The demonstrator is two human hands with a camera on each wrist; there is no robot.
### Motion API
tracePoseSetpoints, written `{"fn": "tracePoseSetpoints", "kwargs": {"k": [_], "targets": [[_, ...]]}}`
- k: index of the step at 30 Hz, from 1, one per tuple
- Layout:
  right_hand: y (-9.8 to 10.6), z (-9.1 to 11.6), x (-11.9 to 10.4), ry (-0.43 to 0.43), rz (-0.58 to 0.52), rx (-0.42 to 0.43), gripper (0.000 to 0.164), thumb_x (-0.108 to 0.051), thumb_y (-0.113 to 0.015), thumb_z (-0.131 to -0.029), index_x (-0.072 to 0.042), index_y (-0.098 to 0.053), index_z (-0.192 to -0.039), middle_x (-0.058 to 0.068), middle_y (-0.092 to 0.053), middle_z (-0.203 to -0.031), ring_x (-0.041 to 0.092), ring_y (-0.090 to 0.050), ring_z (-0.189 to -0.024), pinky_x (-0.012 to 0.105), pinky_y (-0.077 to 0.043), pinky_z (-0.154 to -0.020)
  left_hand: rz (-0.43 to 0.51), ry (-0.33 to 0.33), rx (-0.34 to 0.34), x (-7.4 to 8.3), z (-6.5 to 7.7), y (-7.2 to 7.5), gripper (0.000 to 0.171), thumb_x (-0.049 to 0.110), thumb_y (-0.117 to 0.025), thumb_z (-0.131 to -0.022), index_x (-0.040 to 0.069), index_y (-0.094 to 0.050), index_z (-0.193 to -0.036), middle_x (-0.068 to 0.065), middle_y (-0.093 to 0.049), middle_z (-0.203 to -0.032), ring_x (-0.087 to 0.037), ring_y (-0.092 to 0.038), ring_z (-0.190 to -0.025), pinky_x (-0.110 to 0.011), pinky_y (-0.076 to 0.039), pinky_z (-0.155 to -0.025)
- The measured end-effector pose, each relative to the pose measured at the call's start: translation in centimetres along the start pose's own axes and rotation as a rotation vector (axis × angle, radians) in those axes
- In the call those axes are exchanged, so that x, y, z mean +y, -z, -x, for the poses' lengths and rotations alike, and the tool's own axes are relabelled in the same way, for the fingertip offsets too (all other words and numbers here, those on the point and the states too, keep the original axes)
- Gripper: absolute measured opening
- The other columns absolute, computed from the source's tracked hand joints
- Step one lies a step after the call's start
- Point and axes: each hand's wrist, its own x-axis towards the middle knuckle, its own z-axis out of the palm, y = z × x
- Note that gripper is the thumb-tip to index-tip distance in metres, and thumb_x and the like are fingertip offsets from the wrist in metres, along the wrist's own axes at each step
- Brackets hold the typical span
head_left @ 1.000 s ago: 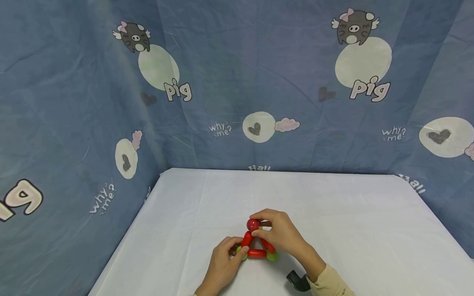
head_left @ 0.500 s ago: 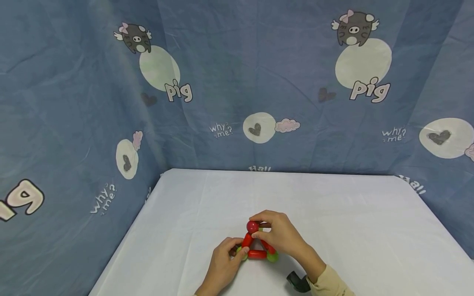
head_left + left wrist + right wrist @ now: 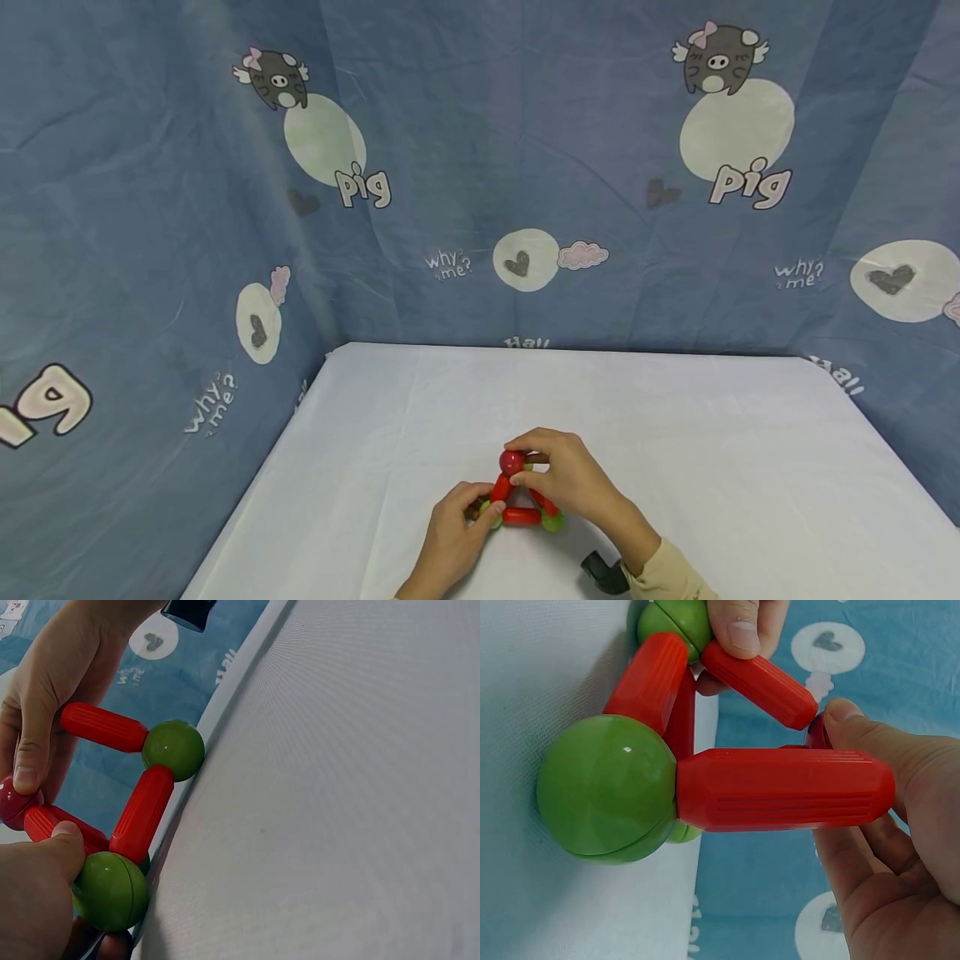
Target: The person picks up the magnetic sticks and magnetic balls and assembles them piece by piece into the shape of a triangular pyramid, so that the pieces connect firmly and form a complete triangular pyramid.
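A toy frame of red rods (image 3: 522, 517) and green balls (image 3: 552, 522) stands on the white table, with a darker red ball (image 3: 512, 462) at its top. My left hand (image 3: 453, 533) grips the green ball (image 3: 111, 891) at the near left corner, thumb also at the rod beside it. My right hand (image 3: 570, 475) pinches the red ball at the top between thumb and fingers. In the right wrist view, a red rod (image 3: 784, 789) runs from a large green ball (image 3: 606, 787) toward the right hand. Another green ball (image 3: 682, 831) is partly hidden behind.
The white-covered table (image 3: 675, 425) spreads around the frame. A dark green, curved object (image 3: 606, 573) shows beside the right sleeve (image 3: 671, 573). Blue printed cloth (image 3: 450, 133) hangs behind and to the left of the table.
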Motion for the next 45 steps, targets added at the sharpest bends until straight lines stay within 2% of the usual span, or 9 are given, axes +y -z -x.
{"fn": "tracePoseSetpoints", "kwargs": {"k": [11,15,20,26,31,36,39,45], "targets": [[-0.1,0.1,-0.1,0.008,0.011,-0.003,0.037,-0.008,-0.084,-0.082,-0.009,-0.074,-0.117,0.002,-0.074,-0.115,0.02,-0.073,-0.101,0.039,-0.062,-0.087,-0.003,-0.011,-0.004,0.2,0.0,0.1,0.02,0.032,-0.075,-0.093,0.019,-0.076,-0.108,0.008,-0.064,-0.091,0.001,-0.053,-0.078,-0.019,-0.048,-0.07],[0.4,0.1,-0.1,0.013,0.019,-0.062,0.04,-0.013,-0.082,-0.086,-0.01,-0.071,-0.124,0.003,-0.072,-0.12,0.022,-0.072,-0.105,0.04,-0.06,-0.09,-0.001,-0.003,-0.006,0.1,0.1,0.1,0.021,0.033,-0.075,-0.092,0.019,-0.076,-0.108,0.008,-0.064,-0.091,0.001,-0.053,-0.078,-0.02,-0.048,-0.07],[1.9,0.5,-0.1,-0.017,0.037,-0.15,0.054,-0.027,-0.08,-0.089,-0.01,-0.061,-0.137,0.009,-0.067,-0.134,0.03,-0.069,-0.114,0.044,-0.057,-0.098,0.0,0.009,-0.004,0.1,0.2,-0.1,0.022,0.034,-0.076,-0.092,0.019,-0.076,-0.108,0.008,-0.064,-0.091,0.0,-0.052,-0.079,-0.019,-0.048,-0.07],[3.4,1.5,0.5,-0.093,0.011,-0.222,0.061,-0.032,-0.082,-0.087,-0.007,-0.058,-0.137,0.013,-0.066,-0.131,0.031,-0.066,-0.116,0.044,-0.058,-0.095,-0.002,0.03,-0.006,0.2,0.1,-0.1,0.022,0.032,-0.076,-0.091,0.019,-0.076,-0.109,0.008,-0.064,-0.092,-0.001,-0.053,-0.08,-0.018,-0.048,-0.07],[3.7,2.5,1.1,-0.125,-0.03,-0.251,0.052,-0.028,-0.084,-0.085,-0.005,-0.063,-0.126,0.009,-0.069,-0.121,0.026,-0.068,-0.109,0.036,-0.061,-0.087,-0.002,0.035,-0.005,0.2,0.0,-0.1,0.023,0.029,-0.076,-0.092,0.019,-0.075,-0.112,0.008,-0.065,-0.095,-0.001,-0.054,-0.081,-0.018,-0.049,-0.071],[3.8,3.1,1.7,-0.132,-0.027,-0.273,0.031,-0.026,-0.083,-0.086,-0.012,-0.07,-0.111,-0.003,-0.073,-0.105,0.014,-0.07,-0.098,0.023,-0.058,-0.08,0.024,-0.001,0.021,0.0,0.1,-0.1,0.03,0.026,-0.077,-0.091,0.021,-0.073,-0.121,0.007,-0.07,-0.102,-0.001,-0.056,-0.083,-0.018,-0.05,-0.072],[3.6,3.2,2.0,-0.127,-0.038,-0.275,0.022,-0.025,-0.081,-0.087,-0.015,-0.073,-0.105,-0.006,-0.074,-0.098,0.007,-0.069,-0.092,0.021,-0.055,-0.077,0.034,-0.024,0.035,-0.1,0.3,-0.1,0.034,0.026,-0.076,-0.091,0.02,-0.072,-0.125,0.005,-0.073,-0.106,-0.001,-0.058,-0.085,-0.019,-0.051,-0.074],[2.9,2.9,2.2,-0.131,-0.04,-0.237,0.018,-0.025,-0.078,-0.091,-0.016,-0.077,-0.106,-0.007,-0.077,-0.097,0.003,-0.069,-0.088,0.021,-0.056,-0.078,0.038,-0.052,0.06,0.0,0.4,0.0,0.034,0.024,-0.077,-0.09,0.018,-0.074,-0.124,0.004,-0.076,-0.106,-0.001,-0.059,-0.084,-0.02,-0.053,-0.074]]}}
